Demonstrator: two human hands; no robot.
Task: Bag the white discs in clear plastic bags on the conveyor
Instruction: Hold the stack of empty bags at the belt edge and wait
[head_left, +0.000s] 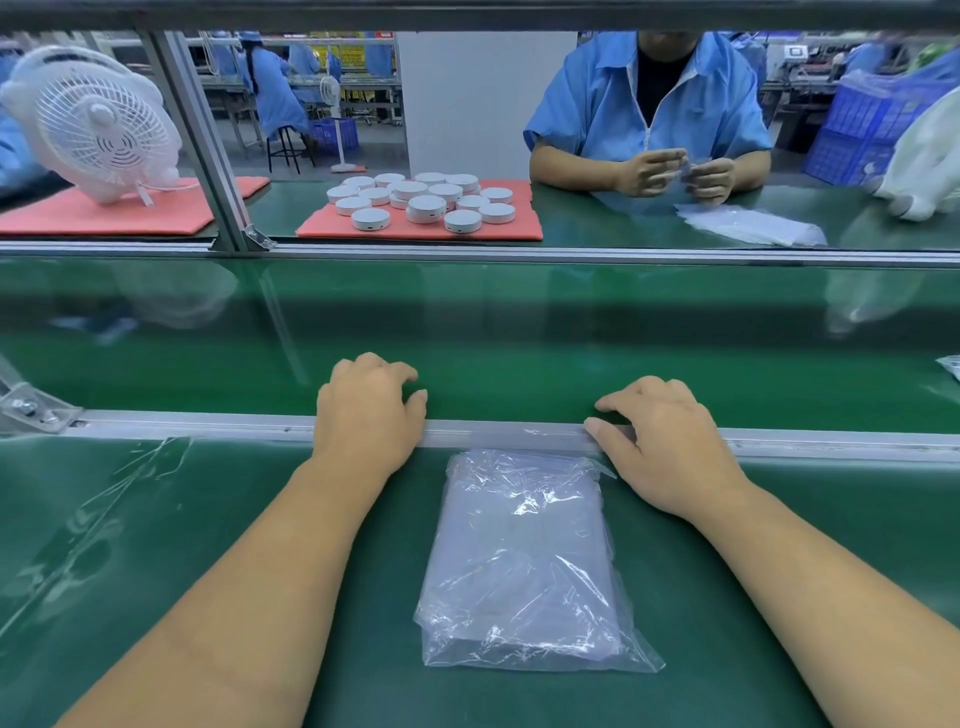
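Observation:
A pack of clear plastic bags (524, 561) lies flat on the green bench between my forearms. My left hand (366, 410) rests over the aluminium rail (208, 423), its fingers loosely curled onto the green conveyor belt (519, 332), holding nothing. My right hand (660, 436) rests on the same rail, fingers bent onto the belt, empty too. Several white discs (426, 200) stand in a cluster on a red foam mat (415, 231) across the belt, out of my hands' reach.
A person in a blue coat (649, 104) sits opposite, handling a clear bag, with a stack of bags (748, 223) beside them. A white fan (98, 119) stands at the far left. An aluminium post (208, 156) rises behind the belt. A bagged item's edge (950, 366) shows at right.

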